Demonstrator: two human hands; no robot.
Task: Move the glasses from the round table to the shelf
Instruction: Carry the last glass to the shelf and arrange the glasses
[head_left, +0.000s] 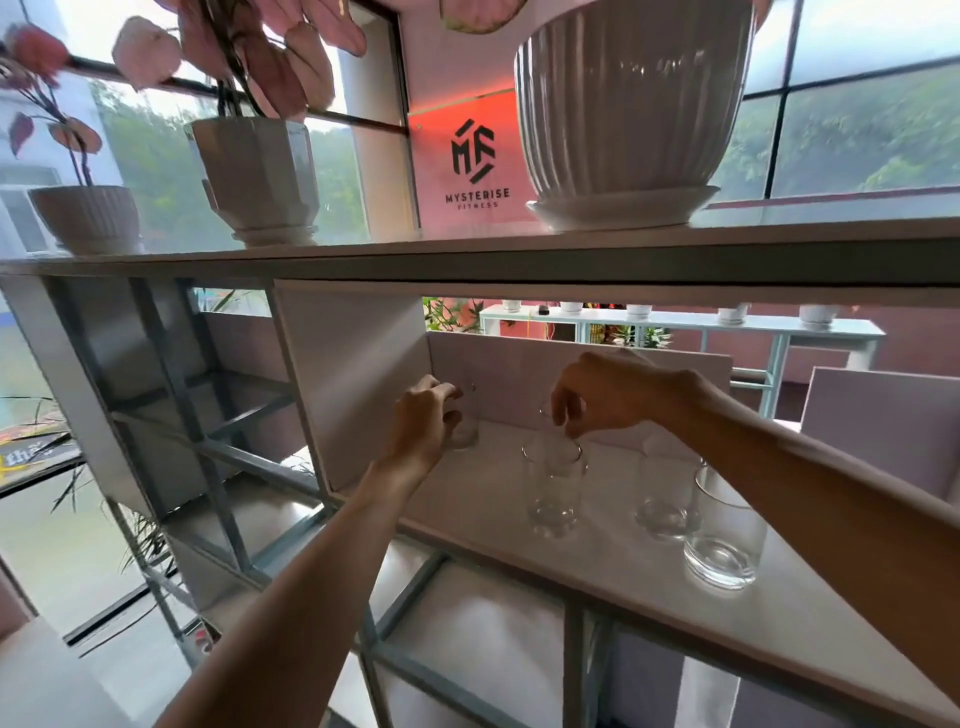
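Both my arms reach into the open compartment of the shelf, under the board that carries the white plant pots. My left hand is wrapped around a clear glass at the back left corner, fingers closed on its side, with its base down on the shelf or just about there — I hold it by the body so I can push it deep against the side wall and leave the front free. My right hand comes from above, fingertips pinching the rim of a second glass that sits behind the tall glass in the middle. A rim grip suits this spot: there is little room between neighbours for a whole hand. Whether that glass already stands on the shelf I cannot tell, as the front one blurs it.

Two more glasses stand to the right — one partly behind my forearm, a wider one near the front edge. The round table is out of view, so I judge I am late in the job, setting down this pair.
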